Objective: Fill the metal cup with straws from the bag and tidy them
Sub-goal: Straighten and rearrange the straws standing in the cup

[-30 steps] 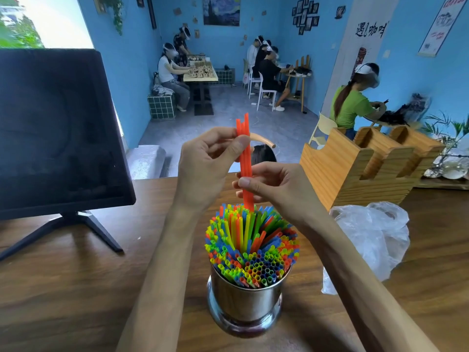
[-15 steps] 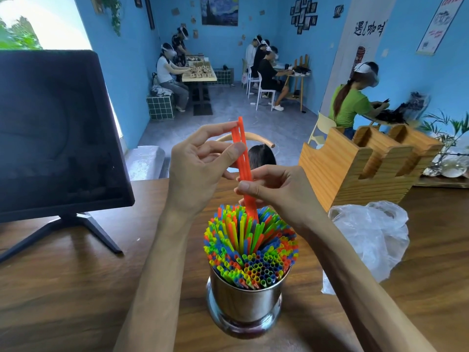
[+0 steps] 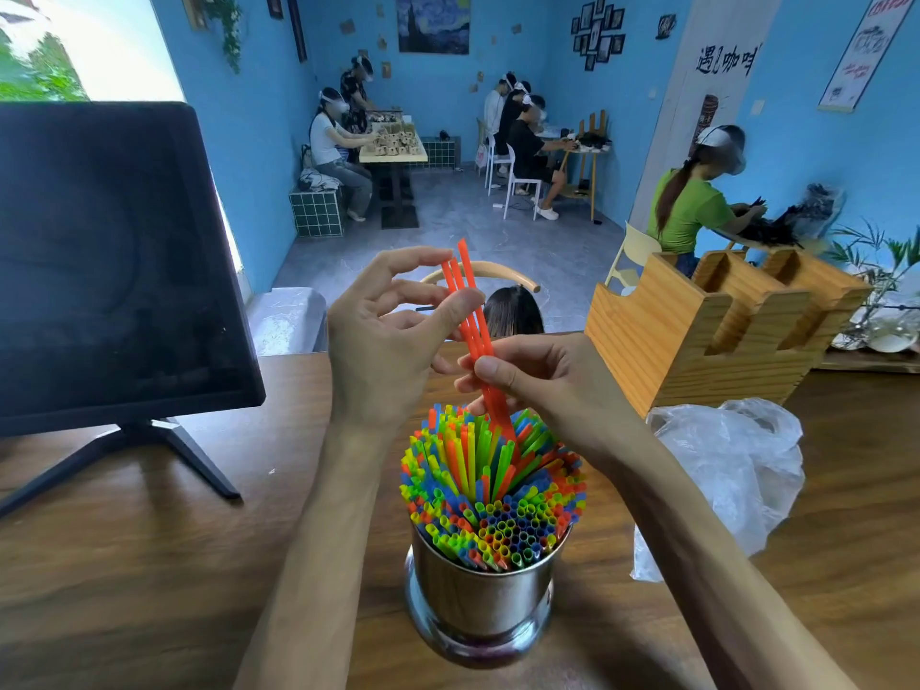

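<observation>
One metal cup [image 3: 480,595], one plastic bag [image 3: 732,470], one monitor [image 3: 114,261], three raised orange straws [image 3: 465,291], two hands.

Both hands, left hand [image 3: 383,336] and right hand [image 3: 537,381], pinch orange straws [image 3: 470,311] above the full metal cup [image 3: 480,595] near the table's front edge

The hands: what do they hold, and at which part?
Both hold the orange straws: left hand pinches the upper part, right hand the lower part.

Both hands raised, left hand [image 3: 383,341] and right hand [image 3: 542,378] (fingers pinching)
</observation>
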Demonstrator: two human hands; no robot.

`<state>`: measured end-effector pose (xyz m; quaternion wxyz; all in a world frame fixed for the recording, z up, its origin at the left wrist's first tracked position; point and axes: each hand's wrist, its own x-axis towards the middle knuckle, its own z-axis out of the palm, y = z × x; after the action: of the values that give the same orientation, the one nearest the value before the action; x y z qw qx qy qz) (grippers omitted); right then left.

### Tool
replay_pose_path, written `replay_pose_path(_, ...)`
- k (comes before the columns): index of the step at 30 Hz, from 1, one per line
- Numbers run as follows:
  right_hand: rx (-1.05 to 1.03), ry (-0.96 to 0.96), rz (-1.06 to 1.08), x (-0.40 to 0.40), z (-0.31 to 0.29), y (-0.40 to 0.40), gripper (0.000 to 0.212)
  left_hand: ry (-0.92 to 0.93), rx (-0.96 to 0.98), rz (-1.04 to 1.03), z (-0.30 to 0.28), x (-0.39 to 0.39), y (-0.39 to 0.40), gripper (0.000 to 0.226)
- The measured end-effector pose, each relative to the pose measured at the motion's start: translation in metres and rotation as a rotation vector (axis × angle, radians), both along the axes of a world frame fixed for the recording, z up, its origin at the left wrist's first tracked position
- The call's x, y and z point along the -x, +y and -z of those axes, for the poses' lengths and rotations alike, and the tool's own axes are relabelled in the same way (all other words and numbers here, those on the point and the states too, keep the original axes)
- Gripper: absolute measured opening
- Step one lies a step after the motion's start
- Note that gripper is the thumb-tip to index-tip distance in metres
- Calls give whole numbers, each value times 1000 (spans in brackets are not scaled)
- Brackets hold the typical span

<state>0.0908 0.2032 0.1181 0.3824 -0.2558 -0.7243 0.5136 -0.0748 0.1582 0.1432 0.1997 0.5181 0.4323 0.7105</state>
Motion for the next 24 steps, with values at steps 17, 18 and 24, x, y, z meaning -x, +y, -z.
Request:
replay_pose_path(17,206,188,125,-5,4,8,25,-450,-270,-302,-16,31,-14,32)
replay_pose_path(18,225,217,135,-5,3,8,24,-471,-275,-306,-15,32,-14,33)
replay_pose_path(24,281,388,132,11,-12,8,22,-283,-2,-71,6,21,-15,37)
